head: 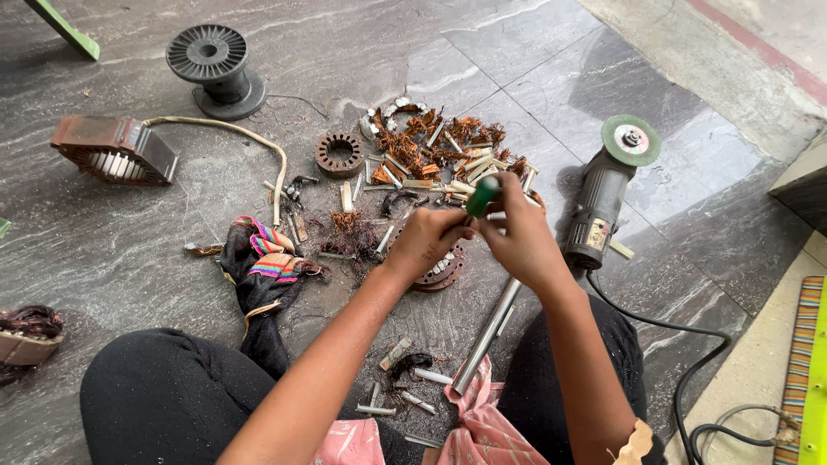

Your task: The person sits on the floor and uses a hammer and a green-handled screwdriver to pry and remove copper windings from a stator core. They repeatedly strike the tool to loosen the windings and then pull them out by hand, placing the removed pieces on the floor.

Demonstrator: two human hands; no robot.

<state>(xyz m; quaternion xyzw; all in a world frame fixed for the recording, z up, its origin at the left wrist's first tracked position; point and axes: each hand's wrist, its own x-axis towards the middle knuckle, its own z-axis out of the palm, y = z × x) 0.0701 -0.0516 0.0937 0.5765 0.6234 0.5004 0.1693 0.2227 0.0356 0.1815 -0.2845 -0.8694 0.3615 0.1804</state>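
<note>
Both hands' fingers (pixel 495 226) round green-handled tool (pixel 482 196), over stator (pixel 441 269).

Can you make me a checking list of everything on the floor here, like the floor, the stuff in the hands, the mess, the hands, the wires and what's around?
Surface: grey marble-like floor tiles, dusty.
Job's things: round toothed metal core under the hands; green-handled tool; long metal rod.
Clutter: copper wire scraps and white slips; small ring core; striped cloth.
Hands: left hand on the core; right hand gripping the green-handled tool.
Cables: black cord from the angle grinder; beige cord.
Surroundings: empty black spool; brown vented housing.
</note>
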